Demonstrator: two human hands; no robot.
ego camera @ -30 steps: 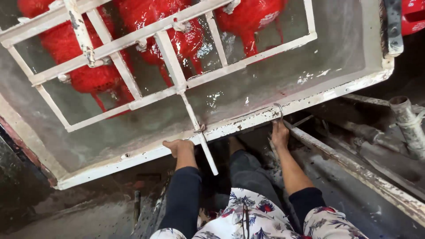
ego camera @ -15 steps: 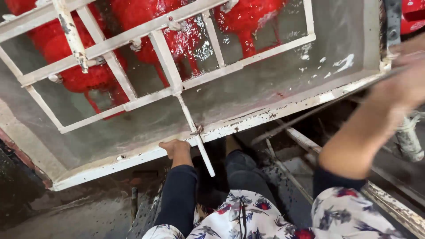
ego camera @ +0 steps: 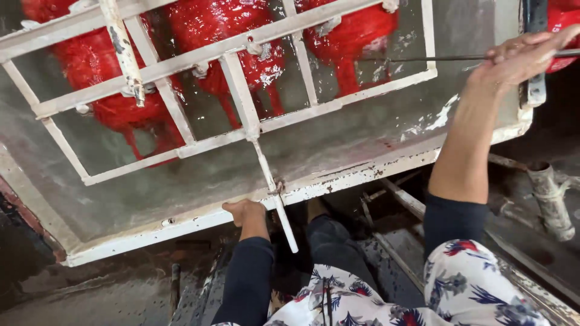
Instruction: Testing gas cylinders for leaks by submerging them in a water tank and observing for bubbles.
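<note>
Three red objects [ego camera: 229, 42] submerged in grey water, grey pipe [ego camera: 551, 194] at right

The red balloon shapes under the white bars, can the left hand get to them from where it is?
Probably not. The left hand sits on the tank's near rim; the red shapes lie across the water beneath the white frame.

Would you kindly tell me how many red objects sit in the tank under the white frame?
3: left red object, middle red object, right red object, all under the white frame. More may lie beyond the top edge.
</note>
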